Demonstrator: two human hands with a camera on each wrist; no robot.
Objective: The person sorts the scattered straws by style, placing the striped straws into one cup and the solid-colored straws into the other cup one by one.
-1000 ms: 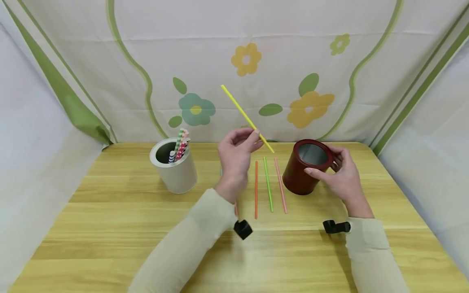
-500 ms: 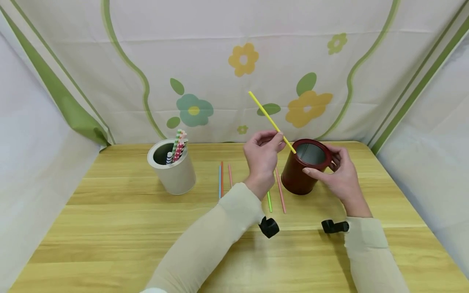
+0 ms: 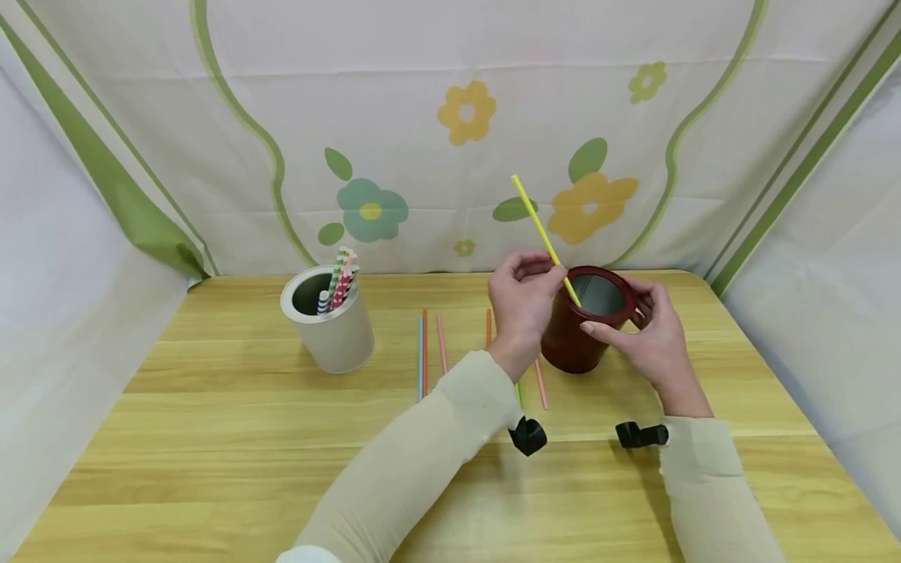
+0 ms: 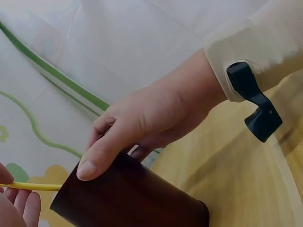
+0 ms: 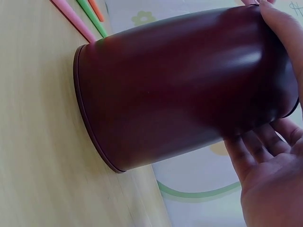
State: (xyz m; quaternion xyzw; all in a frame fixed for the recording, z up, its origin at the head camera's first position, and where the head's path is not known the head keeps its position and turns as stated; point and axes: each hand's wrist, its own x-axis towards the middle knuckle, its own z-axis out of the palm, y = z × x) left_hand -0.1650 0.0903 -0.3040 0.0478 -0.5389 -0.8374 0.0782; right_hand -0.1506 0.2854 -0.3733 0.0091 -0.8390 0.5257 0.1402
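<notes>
In the head view my left hand [image 3: 524, 301] pinches a yellow drinking straw [image 3: 538, 223] between thumb and fingers. The straw leans, its lower end just inside the mouth of a dark red canister [image 3: 573, 344]. My right hand [image 3: 651, 336] grips that canister near its rim, thumb in front and fingers round the far side. In the left wrist view the straw [image 4: 38, 187] reaches the canister's rim, and the right thumb presses on the wall. The right wrist view shows the canister [image 5: 175, 90] standing on the table, with fingers curved along its side.
A white canister [image 3: 341, 344] with several patterned paper straws [image 3: 342, 285] stands at the left. Loose plastic straws lie between the canisters: a blue one [image 3: 421, 360], a pink one [image 3: 441, 344] and others partly behind the left arm. A flowered curtain [image 3: 394, 94] hangs behind the table [image 3: 211, 469].
My left hand has carried the yellow straw rightward to the red canister, tipping it steeper, and its lower end has entered the opening. My right hand has stayed on the canister.
</notes>
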